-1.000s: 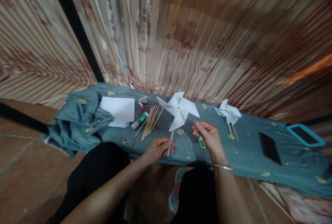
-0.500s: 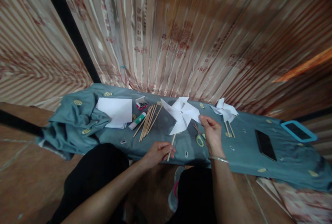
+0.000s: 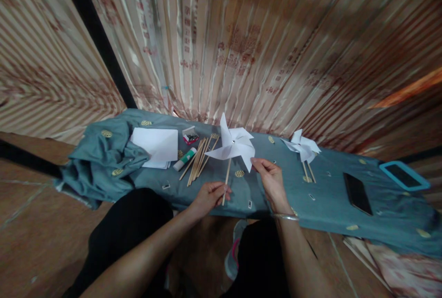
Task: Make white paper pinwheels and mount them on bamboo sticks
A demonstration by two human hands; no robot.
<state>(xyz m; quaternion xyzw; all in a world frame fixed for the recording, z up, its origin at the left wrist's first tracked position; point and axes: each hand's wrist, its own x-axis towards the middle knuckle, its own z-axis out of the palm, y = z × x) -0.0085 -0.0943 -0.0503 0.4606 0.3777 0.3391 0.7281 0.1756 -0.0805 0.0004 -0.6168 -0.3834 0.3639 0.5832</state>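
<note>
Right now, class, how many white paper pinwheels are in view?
2: one white paper pinwheel held by its wooden stick in the left hand, a second pinwheel on the teal cloth farther right; two sticks there suggest another may be hidden.

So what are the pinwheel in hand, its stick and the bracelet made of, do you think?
The held pinwheel: probably matte white paper, judging by its thin, folded blades.
Its stick: likely bare wood, since it looks pale tan and dull.
The bracelet: perhaps polished, silver-coloured metal, going by its bright sheen, though plastic can't be ruled out.
</note>
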